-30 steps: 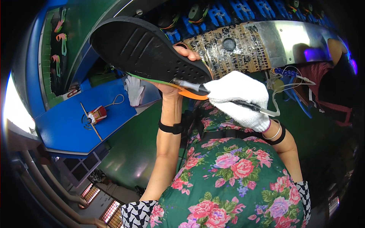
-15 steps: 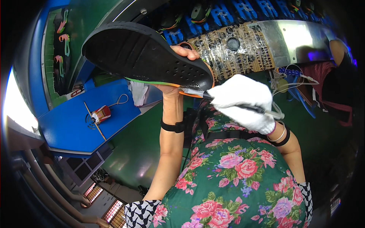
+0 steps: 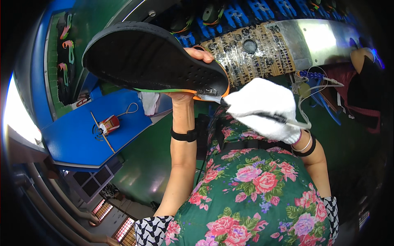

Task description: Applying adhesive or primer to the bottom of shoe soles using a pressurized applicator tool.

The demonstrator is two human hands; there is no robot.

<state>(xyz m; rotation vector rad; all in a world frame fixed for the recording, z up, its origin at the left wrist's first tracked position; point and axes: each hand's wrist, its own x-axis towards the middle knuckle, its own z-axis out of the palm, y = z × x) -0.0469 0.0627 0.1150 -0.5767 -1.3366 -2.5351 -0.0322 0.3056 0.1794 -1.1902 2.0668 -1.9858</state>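
Sole side up, a dark shoe (image 3: pixel 135 61) with a green and orange edge is held by my bare left hand (image 3: pixel 200 54). The fingers are wrapped over its far side, and the palm shows below the near edge. In a white knitted glove, my right hand (image 3: pixel 262 108) grips a brush (image 3: pixel 212 98) with a black handle and a metal-coloured neck. A pale hose (image 3: pixel 298 124) runs from the handle's back end. The brush tip touches the near edge of the shoe by its orange end, where the surface looks wet.
Ahead is a taped cardboard pad (image 3: pixel 240 61) with a round black disc, beside a metal surface (image 3: pixel 320 45). Blue racks (image 3: pixel 260 10) with shoes stand behind. On the left, a blue table (image 3: pixel 82 143) bears a red container (image 3: pixel 109 124), a stick and a white cloth (image 3: pixel 150 102).
The shoe has shifted slightly left and tilted, so its holes show less. The brush and my right hand have moved very little; the tip stays at the same edge.
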